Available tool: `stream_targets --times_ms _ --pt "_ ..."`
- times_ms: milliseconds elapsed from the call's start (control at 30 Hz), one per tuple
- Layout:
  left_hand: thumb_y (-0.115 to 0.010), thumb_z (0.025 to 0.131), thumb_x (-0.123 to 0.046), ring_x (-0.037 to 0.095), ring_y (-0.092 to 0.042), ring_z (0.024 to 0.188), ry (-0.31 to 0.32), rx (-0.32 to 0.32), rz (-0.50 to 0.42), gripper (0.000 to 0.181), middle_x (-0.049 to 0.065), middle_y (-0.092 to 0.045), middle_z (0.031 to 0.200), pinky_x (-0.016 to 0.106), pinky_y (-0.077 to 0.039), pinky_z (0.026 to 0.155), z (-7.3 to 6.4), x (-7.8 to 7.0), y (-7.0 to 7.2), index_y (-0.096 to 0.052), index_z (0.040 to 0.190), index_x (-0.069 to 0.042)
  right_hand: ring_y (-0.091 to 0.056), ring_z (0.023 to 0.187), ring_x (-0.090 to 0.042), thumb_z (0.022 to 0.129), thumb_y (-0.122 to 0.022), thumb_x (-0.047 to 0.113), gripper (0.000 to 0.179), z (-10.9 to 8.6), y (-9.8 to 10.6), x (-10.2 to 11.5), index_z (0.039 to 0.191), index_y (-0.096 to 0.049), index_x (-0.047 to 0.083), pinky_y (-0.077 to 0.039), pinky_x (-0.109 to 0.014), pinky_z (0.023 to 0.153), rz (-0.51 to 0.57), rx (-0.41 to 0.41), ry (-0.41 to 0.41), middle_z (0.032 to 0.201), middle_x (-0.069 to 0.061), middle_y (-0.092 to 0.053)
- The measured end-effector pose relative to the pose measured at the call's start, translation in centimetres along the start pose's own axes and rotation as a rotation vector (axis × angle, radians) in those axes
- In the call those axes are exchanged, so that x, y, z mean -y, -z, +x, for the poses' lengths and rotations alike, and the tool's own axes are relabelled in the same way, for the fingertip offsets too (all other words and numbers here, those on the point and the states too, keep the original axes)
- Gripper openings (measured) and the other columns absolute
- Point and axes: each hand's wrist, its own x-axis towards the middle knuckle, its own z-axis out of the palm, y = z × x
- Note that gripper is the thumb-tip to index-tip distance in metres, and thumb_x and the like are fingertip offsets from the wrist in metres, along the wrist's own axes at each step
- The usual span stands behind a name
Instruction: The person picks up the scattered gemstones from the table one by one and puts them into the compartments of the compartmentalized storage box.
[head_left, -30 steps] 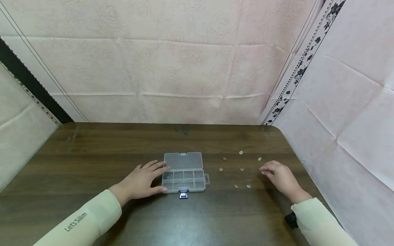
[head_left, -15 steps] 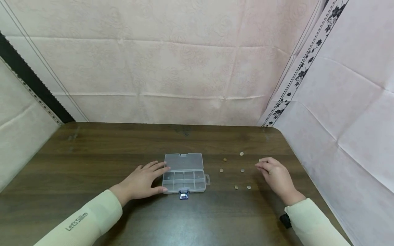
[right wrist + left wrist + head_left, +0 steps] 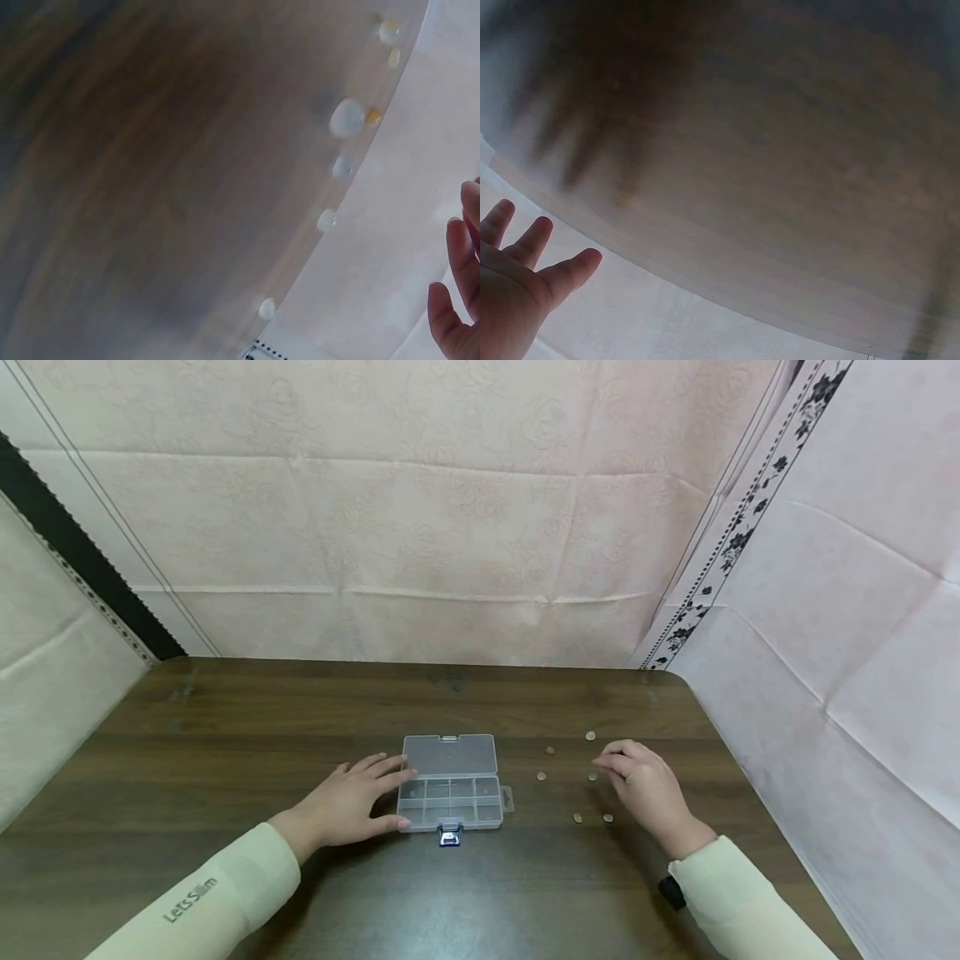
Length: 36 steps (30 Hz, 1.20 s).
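Observation:
A clear plastic compartment box lies on the table with its lid folded back. My left hand rests at its left side, fingers spread, fingertips over the edge; the left wrist view shows part of this hand. My right hand hovers over several small pebble-like pieces, thumb and index finger close together near a greyish piece. Whether a piece is between those fingertips I cannot tell. In the right wrist view, curled fingers show at the edge, apart from a large pale piece.
Other pieces lie around: a brownish one, pale ones at the back and front. A shiny clasp sits at the box's front. Pale cloth stands behind the brown table.
My right hand has moved left over the pieces, now covering the spot of the rightmost one. My left hand and the box stay where they were.

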Motion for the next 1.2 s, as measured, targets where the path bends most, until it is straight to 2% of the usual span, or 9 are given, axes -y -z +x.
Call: stream_targets --times_ms 333,533,633,733,933,1200 --pt "-0.057 0.087 -0.063 0.036 -0.031 0.141 0.004 0.002 0.007 0.072 0.005 -0.036 0.153 0.071 -0.028 0.100 0.0 0.0 0.0 -0.044 0.146 -0.025 -0.065 0.083 -0.021 0.065 -0.083 -0.008 0.022 1.5 -1.1 1.7 0.081 -0.076 0.005 -0.055 -0.038 0.069 0.036 0.023 0.006 0.086 -0.003 -0.066" --pt "-0.058 0.086 -0.063 0.036 -0.032 0.140 0.007 0.003 0.006 0.072 0.006 -0.037 0.153 0.071 -0.029 0.100 -0.1 -0.2 0.0 -0.045 0.146 -0.024 -0.064 0.080 -0.021 0.068 -0.081 -0.010 0.019 2.3 -1.8 2.8 0.080 -0.075 0.003 -0.052 -0.044 0.088 0.078 0.024 0.048 0.084 -0.003 -0.065" --pt "-0.058 0.086 -0.063 0.036 -0.032 0.140 0.009 0.003 0.004 0.073 0.006 -0.037 0.153 0.071 -0.029 0.100 0.0 -0.1 0.0 -0.045 0.146 -0.024 -0.065 0.079 -0.019 0.068 -0.080 -0.010 0.020 2.6 -2.1 3.3 0.081 -0.075 0.004 -0.050 -0.048 0.091 0.097 0.042 0.048 0.086 -0.002 -0.065" --pt "-0.058 0.085 -0.064 0.036 -0.032 0.140 0.009 0.002 0.000 0.074 0.006 -0.037 0.153 0.070 -0.029 0.100 0.0 -0.1 0.0 -0.045 0.146 -0.024 -0.066 0.079 -0.019 0.069 -0.080 -0.010 0.020 2.9 -2.4 3.8 0.082 -0.076 0.005 -0.051 -0.047 0.089 0.111 0.053 0.045 0.087 -0.003 -0.066" --pt "-0.057 0.084 -0.067 0.035 -0.032 0.140 0.017 0.006 -0.005 0.077 0.005 -0.037 0.153 0.070 -0.029 0.101 0.1 0.0 0.1 -0.045 0.146 -0.023 -0.066 0.080 -0.017 0.070 -0.080 -0.008 0.019 3.4 -2.9 4.7 0.083 -0.076 0.006 -0.055 -0.033 0.071 0.133 0.071 0.047 0.088 -0.002 -0.066" --pt "-0.056 0.083 -0.069 0.036 -0.032 0.140 0.021 0.007 -0.008 0.078 0.005 -0.036 0.153 0.070 -0.028 0.101 0.1 0.1 0.1 -0.045 0.146 -0.023 -0.064 0.081 -0.017 0.073 -0.079 -0.005 0.015 4.1 -3.5 5.8 0.082 -0.077 0.007 -0.054 -0.030 0.070 0.180 0.103 0.032 0.087 0.000 -0.066"
